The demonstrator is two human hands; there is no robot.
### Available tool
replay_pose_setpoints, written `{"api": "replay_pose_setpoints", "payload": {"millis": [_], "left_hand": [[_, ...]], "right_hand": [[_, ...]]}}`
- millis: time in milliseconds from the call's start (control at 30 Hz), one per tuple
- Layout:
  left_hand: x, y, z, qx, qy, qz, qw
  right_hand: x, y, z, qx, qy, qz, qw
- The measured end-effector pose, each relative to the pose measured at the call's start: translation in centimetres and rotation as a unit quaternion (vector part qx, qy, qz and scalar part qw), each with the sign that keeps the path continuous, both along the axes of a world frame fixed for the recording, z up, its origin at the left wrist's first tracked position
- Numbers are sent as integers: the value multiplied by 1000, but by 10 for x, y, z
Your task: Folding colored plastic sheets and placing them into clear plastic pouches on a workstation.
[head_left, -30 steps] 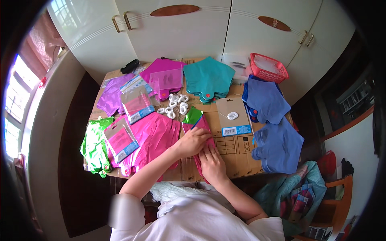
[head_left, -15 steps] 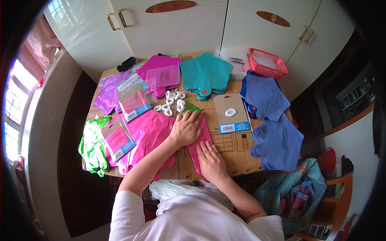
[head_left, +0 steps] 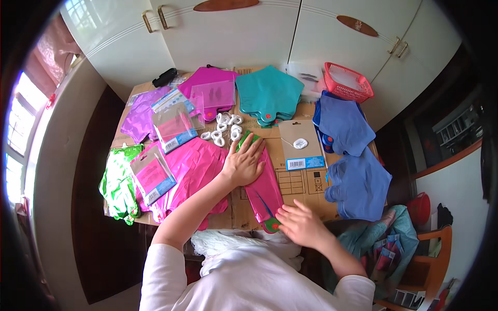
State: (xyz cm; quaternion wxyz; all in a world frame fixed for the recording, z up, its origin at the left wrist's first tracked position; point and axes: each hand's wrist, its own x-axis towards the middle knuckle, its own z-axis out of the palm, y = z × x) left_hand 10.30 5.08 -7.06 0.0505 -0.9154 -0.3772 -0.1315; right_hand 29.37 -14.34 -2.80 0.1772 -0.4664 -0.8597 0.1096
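Note:
A pink foil sheet, folded into a long strip [head_left: 263, 189] and looking like a flat foil balloon, lies slanted on cardboard at the table's middle. Green shows at both of its ends. My left hand [head_left: 243, 163] rests flat over the upper part with fingers spread. Beside the lower green end [head_left: 271, 226], my right hand [head_left: 303, 225] has its fingers stretched out, the tips at the strip's edge. White coils of string [head_left: 220, 136] lie just left of the strip's top. To its right is a brown card [head_left: 290, 129] bearing one white string coil [head_left: 300, 144].
Around the cardboard [head_left: 316, 199] lie stacks of foil sheets: pink [head_left: 199, 166], green [head_left: 118, 173], purple [head_left: 142, 116], teal [head_left: 270, 93] and blue [head_left: 358, 189]. Clear packets [head_left: 175, 127] sit on the left stacks. A red basket [head_left: 348, 83] stands far right, before white cabinets [head_left: 223, 39].
My right hand has moved right and down, off the strip's middle to its lower end, uncovering the green there. My left hand stays pressed on the upper part, fingers now more spread.

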Motion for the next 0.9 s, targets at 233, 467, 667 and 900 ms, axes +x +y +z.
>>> {"api": "replay_pose_setpoints", "payload": {"millis": [233,467,667,900], "left_hand": [[1,2,-1,-2,4,1,1000],[-2,-1,-4,15,-1,4,1000],[0,-2,-5,24,-1,3,1000],[0,-1,0,10,4,7,1000]], "right_hand": [[-7,112,-28,148,100,-36,983],[4,83,-23,125,-24,13,992],[12,55,-9,45,-57,100,992],[-7,57,-15,61,-16,87,994]]}}
